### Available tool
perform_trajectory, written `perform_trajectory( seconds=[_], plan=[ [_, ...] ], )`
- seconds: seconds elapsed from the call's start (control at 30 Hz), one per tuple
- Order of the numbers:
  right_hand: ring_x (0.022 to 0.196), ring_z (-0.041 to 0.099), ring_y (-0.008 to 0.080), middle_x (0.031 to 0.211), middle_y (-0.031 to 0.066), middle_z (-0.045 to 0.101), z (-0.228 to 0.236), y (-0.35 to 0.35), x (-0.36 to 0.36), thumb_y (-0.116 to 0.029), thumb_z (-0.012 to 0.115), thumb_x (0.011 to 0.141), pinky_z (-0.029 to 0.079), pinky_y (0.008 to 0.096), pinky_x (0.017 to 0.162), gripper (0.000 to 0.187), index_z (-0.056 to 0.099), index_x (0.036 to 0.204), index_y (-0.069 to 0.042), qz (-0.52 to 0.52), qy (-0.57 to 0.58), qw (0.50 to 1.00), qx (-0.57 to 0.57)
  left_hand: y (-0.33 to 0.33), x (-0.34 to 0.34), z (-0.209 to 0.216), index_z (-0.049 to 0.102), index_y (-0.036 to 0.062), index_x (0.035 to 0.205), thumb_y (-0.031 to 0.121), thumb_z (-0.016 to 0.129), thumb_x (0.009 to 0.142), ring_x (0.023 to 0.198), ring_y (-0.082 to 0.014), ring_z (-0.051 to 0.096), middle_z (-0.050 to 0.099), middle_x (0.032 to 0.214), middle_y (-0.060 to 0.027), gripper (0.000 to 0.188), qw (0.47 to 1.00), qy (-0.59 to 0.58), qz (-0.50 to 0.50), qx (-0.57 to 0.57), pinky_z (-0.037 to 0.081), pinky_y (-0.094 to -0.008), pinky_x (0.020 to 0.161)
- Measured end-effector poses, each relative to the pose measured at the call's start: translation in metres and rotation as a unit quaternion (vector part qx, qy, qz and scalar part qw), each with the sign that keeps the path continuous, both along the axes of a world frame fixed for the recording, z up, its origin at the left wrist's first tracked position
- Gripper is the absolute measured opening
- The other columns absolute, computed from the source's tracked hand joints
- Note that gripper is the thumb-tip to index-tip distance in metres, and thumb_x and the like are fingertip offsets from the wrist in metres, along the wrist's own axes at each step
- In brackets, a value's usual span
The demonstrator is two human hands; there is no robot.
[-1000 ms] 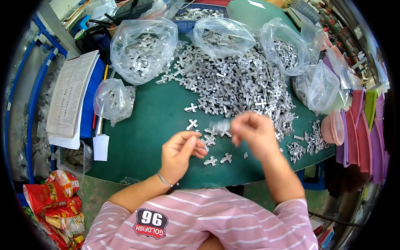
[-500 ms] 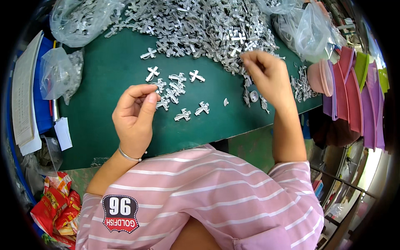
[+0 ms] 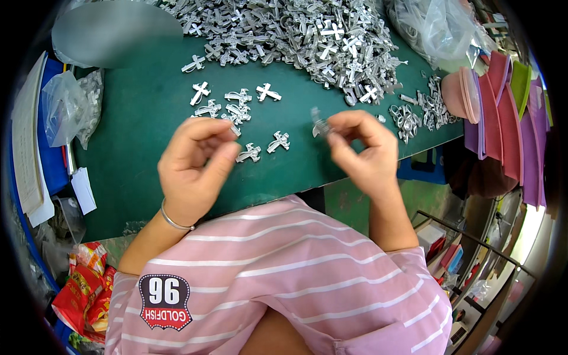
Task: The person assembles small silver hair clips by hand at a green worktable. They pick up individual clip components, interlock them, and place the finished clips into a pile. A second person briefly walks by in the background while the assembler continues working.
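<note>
- Right hand (image 3: pixel 367 148): thumb and forefinger pinched a silver cross-shaped piece (image 3: pixel 320 126), held out on its left side; blurred, far end smeared, detail unreadable.
- Left hand (image 3: pixel 192 160): fingers loosely curled, thumb apart from the fingertips. One loose cross showed at the forefinger tip, partly covered; couldn't tell if touched.
- Loose crosses (image 3: pixel 268 92) lay on the green table (image 3: pixel 136 118) just beyond the left hand and between both hands.
- Big heap (image 3: pixel 284 35) of similar pieces beyond both hands, cut off by the top edge.
- Grey blurred oval (image 3: pixel 115 35) beyond and left of the left hand; whatever sat under it was hidden.
- Small clear bag (image 3: pixel 68 106) left of the left hand: grey metal bits inside.
- Larger clear bag (image 3: pixel 432 29) beyond the right hand, cut off at top; contents hard to make out.
- Pink cup (image 3: pixel 460 97) right of the right hand, inside not visible; small metal parts (image 3: pixel 435 106) lay beside it.
- Clear plastic box (image 3: pixel 71 219) left of the left wrist, contents unclear.
</note>
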State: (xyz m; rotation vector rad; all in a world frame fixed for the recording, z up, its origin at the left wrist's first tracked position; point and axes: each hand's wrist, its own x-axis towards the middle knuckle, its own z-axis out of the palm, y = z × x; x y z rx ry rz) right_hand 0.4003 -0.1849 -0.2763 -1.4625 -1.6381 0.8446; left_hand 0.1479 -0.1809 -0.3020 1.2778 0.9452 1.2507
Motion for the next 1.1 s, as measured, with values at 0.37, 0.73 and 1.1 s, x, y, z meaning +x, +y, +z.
perform_trajectory(
  seconds=[0.37, 0.73, 1.1],
  plan=[
    [0.083, 0.06, 0.0095, 0.098, 0.0065, 0.058, -0.009, -0.003, -0.05, 0.008, 0.065, 0.079, 0.051, 0.0202, 0.069, 0.021, 0.061, 0.099, 0.006, 0.092, 0.315, 0.932, -0.152, -0.004, 0.008, 0.005, 0.056, -0.0038, 0.113, -0.004, 0.061, 0.084, 0.08, -0.0142, 0.065, 0.064, 0.092, -0.0102, 0.029, 0.989, -0.096, -0.067, -0.095, 0.054, -0.0231, 0.07],
    [0.075, 0.06, 0.0062, 0.086, 0.0053, 0.064, -0.004, -0.004, -0.048, 0.006, 0.063, 0.082, 0.049, 0.0177, 0.062, 0.016, 0.062, 0.098, 0.004, 0.069, 0.34, 0.917, -0.194, -0.001, 0.004, 0.004, 0.057, -0.0051, 0.096, -0.005, 0.06, 0.085, 0.079, -0.0169, 0.066, 0.063, 0.092, -0.0126, 0.012, 0.979, -0.09, -0.097, -0.155, 0.056, -0.0254, 0.068],
    [0.09, 0.053, 0.0291, 0.095, 0.0136, 0.057, -0.018, 0.054, 0.034, -0.013, 0.075, 0.071, 0.044, 0.0363, 0.08, 0.03, 0.061, 0.092, 0.002, -0.171, -0.257, 0.941, 0.142, -0.005, 0.002, 0.003, 0.057, -0.0039, 0.09, -0.006, 0.061, 0.083, 0.072, -0.0157, 0.066, 0.063, 0.086, -0.0119, 0.008, 0.977, -0.023, -0.157, -0.139, 0.055, -0.0235, 0.063]
  ],
)
